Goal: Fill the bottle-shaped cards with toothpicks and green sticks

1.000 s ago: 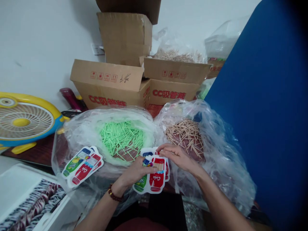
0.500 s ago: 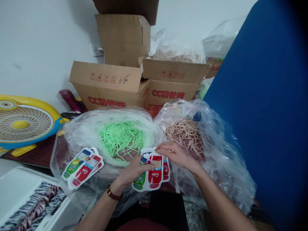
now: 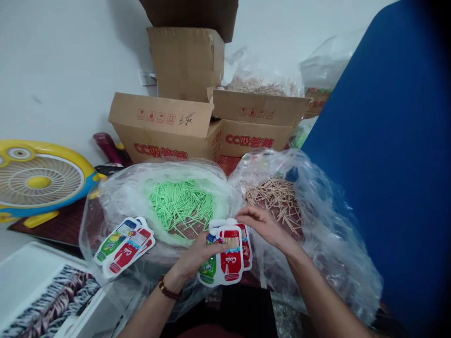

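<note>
My left hand (image 3: 197,254) is wrapped round a few flat bottle-shaped packets (image 3: 231,264), red "Cola" and green "Sprite" prints, with its thumb across the front. Tan sticks show through the window of the red front. At their top right edge is my right hand (image 3: 262,226), fingers bent and pressed together; what is in its fingertips is too small to make out. Behind the left hand lies a heap of thin green sticks (image 3: 181,203) in a clear plastic bag (image 3: 120,188). Tan sticks (image 3: 276,195) lie in another plastic bag (image 3: 324,234) beyond the right hand.
More printed packets (image 3: 123,251) lie at left on the plastic. Open cardboard boxes (image 3: 158,129) stand at the back. A yellow and blue fan (image 3: 40,180) and a white bin (image 3: 31,267) are at left, a blue panel (image 3: 384,155) at right.
The whole view has shifted slightly, so everything sits a little lower and further right. My left hand still grips the packets, and my right hand stays at their top edge.
</note>
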The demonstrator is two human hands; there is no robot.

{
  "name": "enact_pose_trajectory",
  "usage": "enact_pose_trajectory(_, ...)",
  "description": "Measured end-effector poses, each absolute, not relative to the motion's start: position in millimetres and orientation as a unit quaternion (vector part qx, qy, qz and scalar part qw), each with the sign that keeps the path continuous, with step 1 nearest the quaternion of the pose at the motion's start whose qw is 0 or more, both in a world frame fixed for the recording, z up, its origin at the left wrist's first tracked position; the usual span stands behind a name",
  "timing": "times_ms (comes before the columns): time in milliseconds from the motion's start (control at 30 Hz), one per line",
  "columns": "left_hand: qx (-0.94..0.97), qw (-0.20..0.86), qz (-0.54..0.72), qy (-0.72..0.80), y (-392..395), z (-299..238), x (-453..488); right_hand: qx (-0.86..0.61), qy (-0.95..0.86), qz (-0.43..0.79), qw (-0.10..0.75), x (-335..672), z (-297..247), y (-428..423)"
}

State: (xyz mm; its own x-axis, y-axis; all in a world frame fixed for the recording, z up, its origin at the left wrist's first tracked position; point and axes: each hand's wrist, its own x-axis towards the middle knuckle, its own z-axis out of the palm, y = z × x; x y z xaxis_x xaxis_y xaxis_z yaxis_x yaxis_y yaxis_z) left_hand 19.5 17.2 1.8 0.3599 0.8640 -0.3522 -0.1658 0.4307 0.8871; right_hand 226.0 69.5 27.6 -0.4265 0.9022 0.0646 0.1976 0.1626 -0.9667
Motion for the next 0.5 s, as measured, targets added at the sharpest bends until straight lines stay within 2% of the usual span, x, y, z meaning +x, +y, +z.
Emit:
enact_pose_trajectory(133,0.383,0.717,0.394,0.429,17,1,18,-0.378,-0.548,0.669,0.331,212,2,46)
enact_pose_trajectory(200,0.375,0.719,0.401,0.425,16,1,18,-0.389,-0.492,0.699,0.344,204,-9,35)
enact_pose_trajectory(367,0.371,0.703,0.415,0.443,14,-9,17,-0.429,-0.459,0.677,0.384,199,-24,21)
enact_pose_trajectory(500,0.433,0.634,0.411,0.491,10,-22,18,-0.467,-0.501,0.624,0.377,211,-39,18)
